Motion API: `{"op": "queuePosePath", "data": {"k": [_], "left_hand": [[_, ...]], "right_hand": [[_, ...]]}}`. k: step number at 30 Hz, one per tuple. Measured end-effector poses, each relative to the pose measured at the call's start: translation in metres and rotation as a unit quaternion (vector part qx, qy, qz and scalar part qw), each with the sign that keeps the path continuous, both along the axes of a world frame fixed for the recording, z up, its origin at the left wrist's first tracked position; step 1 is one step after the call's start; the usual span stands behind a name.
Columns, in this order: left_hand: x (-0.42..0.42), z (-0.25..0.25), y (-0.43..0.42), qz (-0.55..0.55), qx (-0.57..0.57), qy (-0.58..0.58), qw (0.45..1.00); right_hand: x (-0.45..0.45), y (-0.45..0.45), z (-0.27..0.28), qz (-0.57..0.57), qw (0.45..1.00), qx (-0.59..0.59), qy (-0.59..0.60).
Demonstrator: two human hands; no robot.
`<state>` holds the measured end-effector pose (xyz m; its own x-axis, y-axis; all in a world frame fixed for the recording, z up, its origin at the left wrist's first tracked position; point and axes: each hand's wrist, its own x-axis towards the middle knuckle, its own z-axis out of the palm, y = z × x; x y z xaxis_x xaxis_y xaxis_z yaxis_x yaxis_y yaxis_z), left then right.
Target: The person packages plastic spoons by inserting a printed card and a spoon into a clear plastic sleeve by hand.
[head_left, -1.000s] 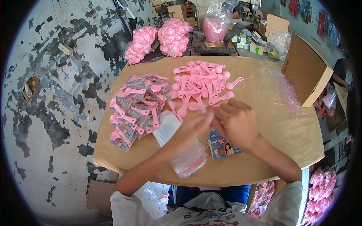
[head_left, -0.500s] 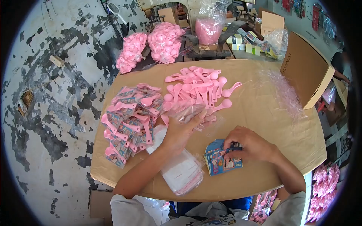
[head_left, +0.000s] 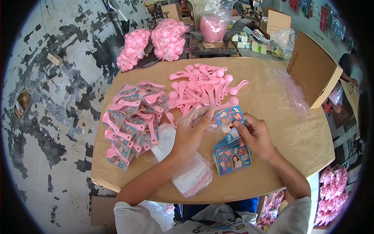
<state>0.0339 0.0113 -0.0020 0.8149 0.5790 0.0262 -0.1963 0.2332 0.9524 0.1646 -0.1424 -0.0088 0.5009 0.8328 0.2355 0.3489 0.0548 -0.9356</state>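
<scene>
My left hand is wrapped round a clear plastic bag, held open above the table. Pinched between thumb and fingers of my right hand is a blue printed card, its left edge at the bag. Below it lies a stack of the same cards. A pile of flat clear bags rests under my left forearm. Loose pink spoons are heaped behind my hands. To the left sits a pile of bagged cards with pink spoons.
The brown-covered table has a cardboard box and crumpled clear plastic at its right. Full bags of pink spoons stand beyond the far edge. A person is partly visible at far right.
My right hand has lifted a card from the stack and brought it up to the bag in my left hand. The left hand came away from the right earlier, with the bag.
</scene>
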Motion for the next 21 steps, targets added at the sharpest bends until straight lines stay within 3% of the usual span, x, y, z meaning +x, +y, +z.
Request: {"op": "queuePosePath", "data": {"k": [2, 8, 14, 17, 20, 21], "left_hand": [[-0.001, 0.009, -0.007, 0.028, -0.006, -0.018, 0.999], [0.001, -0.008, -0.004, -0.066, 0.114, -0.013, 0.991], [-0.003, -0.001, -0.014, -0.088, 0.09, -0.007, 0.992], [-0.003, -0.003, -0.018, -0.139, 0.09, -0.042, 0.985], [-0.002, 0.001, -0.017, -0.171, 0.089, -0.148, 0.97], [-0.003, 0.006, -0.016, -0.186, 0.022, -0.152, 0.97]], "right_hand": [[-0.002, -0.001, 0.002, 0.002, 1.0, -0.006, -0.012], [-0.001, -0.007, -0.005, 0.058, 0.997, -0.041, 0.028], [-0.012, -0.005, 0.008, 0.042, 0.991, -0.019, 0.128], [-0.013, -0.002, -0.001, 0.043, 0.987, 0.02, 0.151], [-0.013, 0.0, -0.003, 0.055, 0.987, 0.029, 0.151], [-0.014, 0.001, -0.002, 0.059, 0.985, 0.034, 0.156]]}}
